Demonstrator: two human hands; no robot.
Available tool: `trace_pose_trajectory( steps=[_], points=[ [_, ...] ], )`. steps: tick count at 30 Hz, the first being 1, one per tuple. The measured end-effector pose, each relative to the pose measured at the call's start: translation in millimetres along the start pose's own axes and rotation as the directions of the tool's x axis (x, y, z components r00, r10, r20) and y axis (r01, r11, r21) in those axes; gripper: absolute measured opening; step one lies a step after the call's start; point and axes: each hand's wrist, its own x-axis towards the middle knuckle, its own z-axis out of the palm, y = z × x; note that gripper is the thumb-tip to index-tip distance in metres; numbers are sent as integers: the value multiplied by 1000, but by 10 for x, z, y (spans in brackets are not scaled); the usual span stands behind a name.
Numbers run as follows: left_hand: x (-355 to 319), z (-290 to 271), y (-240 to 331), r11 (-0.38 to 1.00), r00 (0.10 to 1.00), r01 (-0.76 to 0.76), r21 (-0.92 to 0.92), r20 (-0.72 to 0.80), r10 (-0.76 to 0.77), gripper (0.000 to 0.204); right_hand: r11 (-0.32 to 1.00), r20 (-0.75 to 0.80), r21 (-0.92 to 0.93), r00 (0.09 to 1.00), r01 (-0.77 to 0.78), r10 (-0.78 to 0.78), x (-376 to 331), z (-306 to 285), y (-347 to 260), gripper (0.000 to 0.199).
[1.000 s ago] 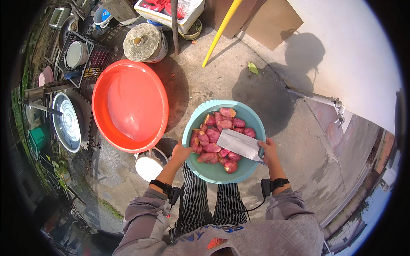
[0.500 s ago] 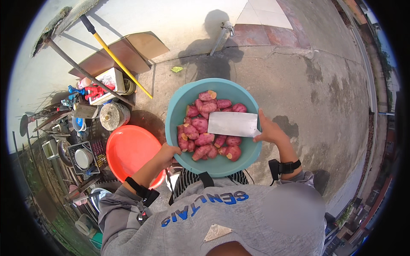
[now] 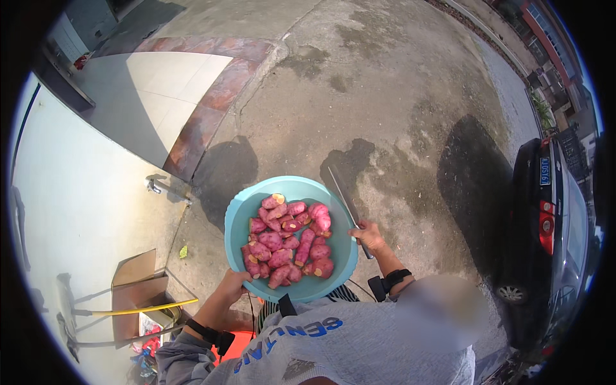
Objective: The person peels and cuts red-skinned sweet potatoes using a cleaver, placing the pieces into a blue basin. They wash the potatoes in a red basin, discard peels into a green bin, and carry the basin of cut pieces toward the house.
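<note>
A light blue plastic basin (image 3: 346, 256) full of reddish-purple sweet potatoes (image 3: 280, 258) is in front of my body. Several of them show pale cut ends. My left hand (image 3: 232, 285) is closed on the basin's near left rim. At its right side, my right hand (image 3: 369, 236) is closed around the handle of a cleaver (image 3: 346, 204), close against the rim. The blade points away from me, seen nearly edge-on, just outside the basin. Whether the right fingers also grip the rim I cannot tell.
A dark car (image 3: 545, 224) is parked at the right. Left of me are a white wall, a tap (image 3: 154, 185), a cardboard sheet (image 3: 135, 276) and a yellow pole (image 3: 147, 310). Part of an orange basin (image 3: 237, 343) shows behind my left forearm. Damp patches mark the concrete ground (image 3: 385, 96).
I have turned to the right with the basin; the car has come into view. The cleaver has swung from flat above the sweet potatoes to nearly edge-on outside the rim.
</note>
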Motion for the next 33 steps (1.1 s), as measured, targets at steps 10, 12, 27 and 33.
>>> trace_pose_trajectory(
  steps=[10,12,27,33],
  points=[
    [1361,1781,1459,876,954,83,475,215,-207,35,579,-147,807,909,-118,390,154,-1159,838,26],
    [1678,1946,1587,842,915,128,524,265,-304,34,497,-122,852,860,-166,495,205,-1247,986,26],
    [4704,2502,2682,578,478,440,687,366,-798,24,347,-237,937,684,-25,690,605,-974,-240,26],
    [5420,2767,3013,580,604,422,697,260,-753,36,347,-239,937,770,24,591,1242,-1095,-218,26]
  ],
)
